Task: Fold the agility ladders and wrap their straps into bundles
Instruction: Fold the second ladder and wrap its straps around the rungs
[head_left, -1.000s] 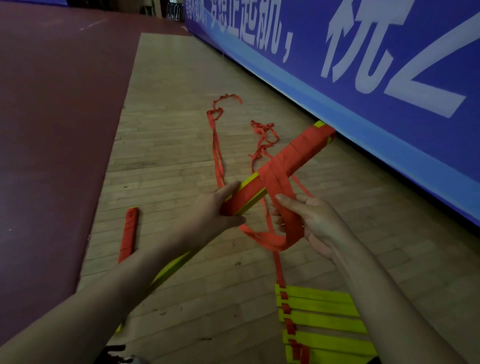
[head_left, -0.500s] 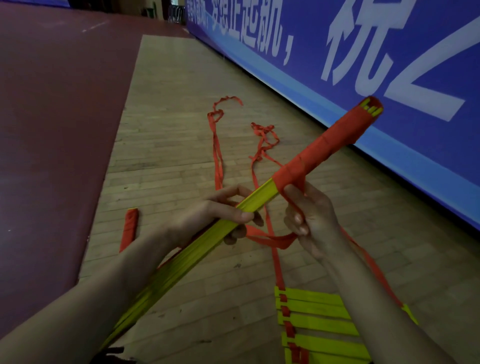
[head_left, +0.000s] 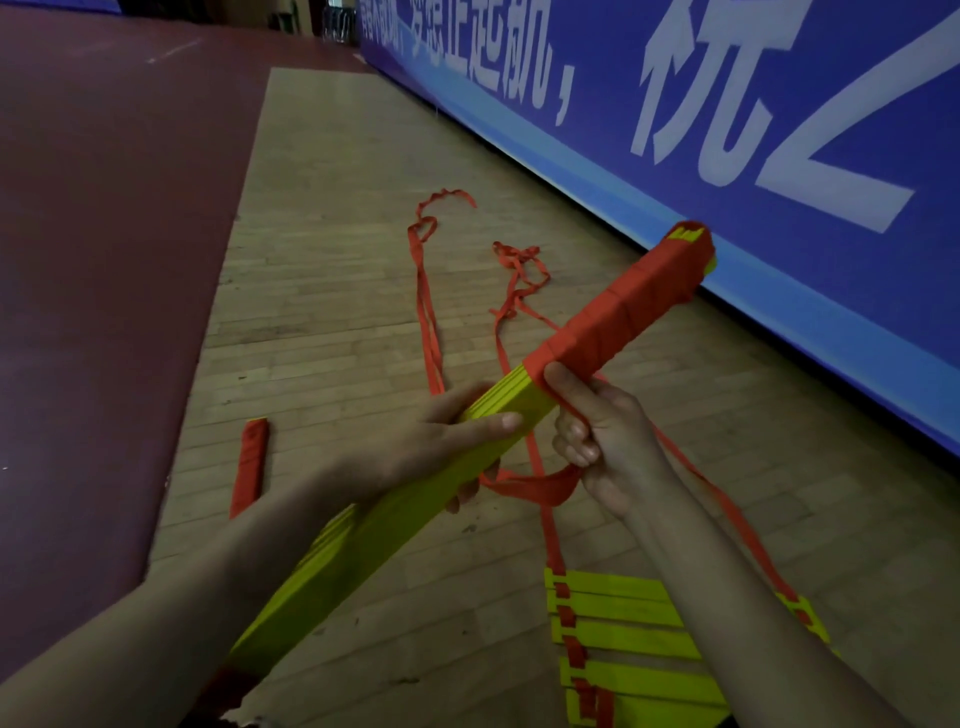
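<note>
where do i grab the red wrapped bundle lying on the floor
Take the slim red strap-wrapped bundle around its middle, from above, fingers across its narrow width. It lies flat on the wooden floor, long and thin, so a centred grip should keep it level.

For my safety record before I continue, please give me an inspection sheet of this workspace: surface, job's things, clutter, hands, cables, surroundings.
Surface: wooden floor, bordered on the left by dark red flooring.
Job's things: rung stack held up, its far half wrapped in red strap; second ladder folded on the floor at lower right; wrapped bundle lying on the floor at left.
Clutter: loose straps trailing across the floor ahead.
Hands: left hand grips the yellow rungs; right hand holds the strap at the wrap's edge.
Cables: nothing seen.
Surroundings: blue banner with white characters along the right.
</note>
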